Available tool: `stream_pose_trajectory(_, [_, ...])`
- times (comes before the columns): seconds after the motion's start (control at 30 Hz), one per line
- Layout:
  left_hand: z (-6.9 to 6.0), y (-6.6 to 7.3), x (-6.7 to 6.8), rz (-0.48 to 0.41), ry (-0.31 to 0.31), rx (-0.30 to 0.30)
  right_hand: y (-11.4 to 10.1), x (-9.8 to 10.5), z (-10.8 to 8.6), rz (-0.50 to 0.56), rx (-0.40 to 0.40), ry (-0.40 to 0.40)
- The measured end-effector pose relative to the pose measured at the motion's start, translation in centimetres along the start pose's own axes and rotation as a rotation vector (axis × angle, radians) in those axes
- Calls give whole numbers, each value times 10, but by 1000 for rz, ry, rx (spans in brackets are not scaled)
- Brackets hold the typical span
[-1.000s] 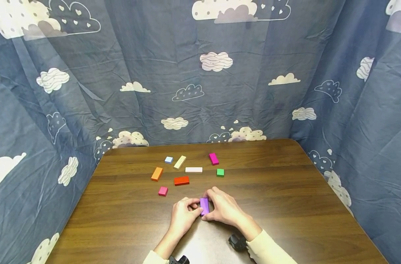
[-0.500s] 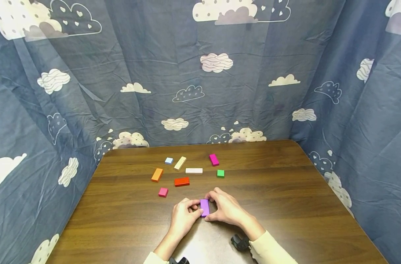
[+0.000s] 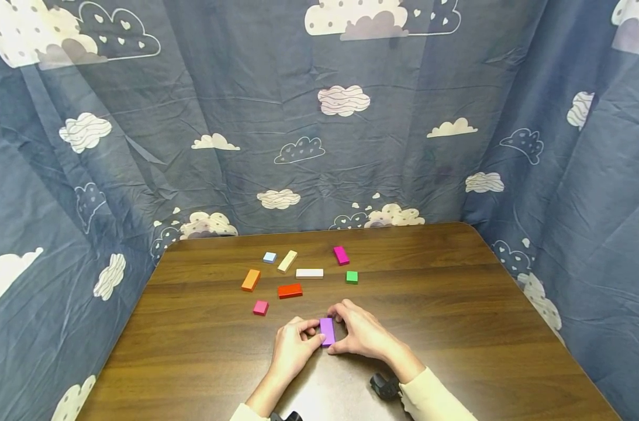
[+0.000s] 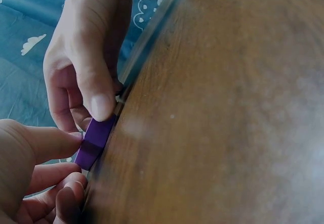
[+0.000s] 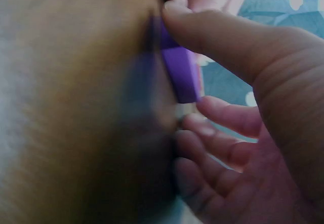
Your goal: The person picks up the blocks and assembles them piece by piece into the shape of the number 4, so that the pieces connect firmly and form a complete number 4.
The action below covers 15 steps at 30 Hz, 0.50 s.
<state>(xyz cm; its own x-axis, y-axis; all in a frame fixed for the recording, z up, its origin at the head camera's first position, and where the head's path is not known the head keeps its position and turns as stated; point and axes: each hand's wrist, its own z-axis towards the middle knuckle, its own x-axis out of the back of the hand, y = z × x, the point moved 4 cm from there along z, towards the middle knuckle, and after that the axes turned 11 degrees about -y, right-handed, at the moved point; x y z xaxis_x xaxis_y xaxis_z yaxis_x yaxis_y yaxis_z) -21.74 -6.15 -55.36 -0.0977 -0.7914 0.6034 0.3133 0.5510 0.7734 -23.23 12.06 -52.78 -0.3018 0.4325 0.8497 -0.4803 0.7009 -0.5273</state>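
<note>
Purple block (image 3: 327,332) lies low in the middle of the head frame, its long side running up and down the picture; you have it between both hands, your left hand (image 3: 293,346) pinching its left side with thumb and index finger, your right hand (image 3: 365,334) spanning it lengthwise, thumb at the near end, index finger at the far one. Expect it to be light and stiff, judging by its small size and crisp edges; it should neither bend nor dent under your fingertips, and a gentle squeeze ought to do; its smooth faces may slip a little on the polished counter (image 3: 456,327), so you would do best to grip opposite faces squarely; the two ends give you the surest hold, while corners could make it twist; breakage seems unlikely.

Farther up the frame, left of centre, you have the pink block (image 3: 261,307), then the red block (image 3: 290,290) and the orange block (image 3: 251,280); beyond them, the green block (image 3: 352,278) and white block (image 3: 309,273); farthest, the cream block (image 3: 287,261), blue block (image 3: 269,257) and magenta block (image 3: 341,255); these look equally rigid, the short ones leaving you less to pinch.
</note>
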Motion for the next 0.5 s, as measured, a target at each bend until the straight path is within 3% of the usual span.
stream_pose_trajectory(0.17, [2,0,0,1,-3,6,3,13,3,52,28,-42])
stream_pose_trajectory(0.37, [2,-1,1,2,-17,31,5,25,8,42,51,-78])
stream_pose_trajectory(0.5, [0,0,0,10,-16,16,3,30,14,23,60,-70])
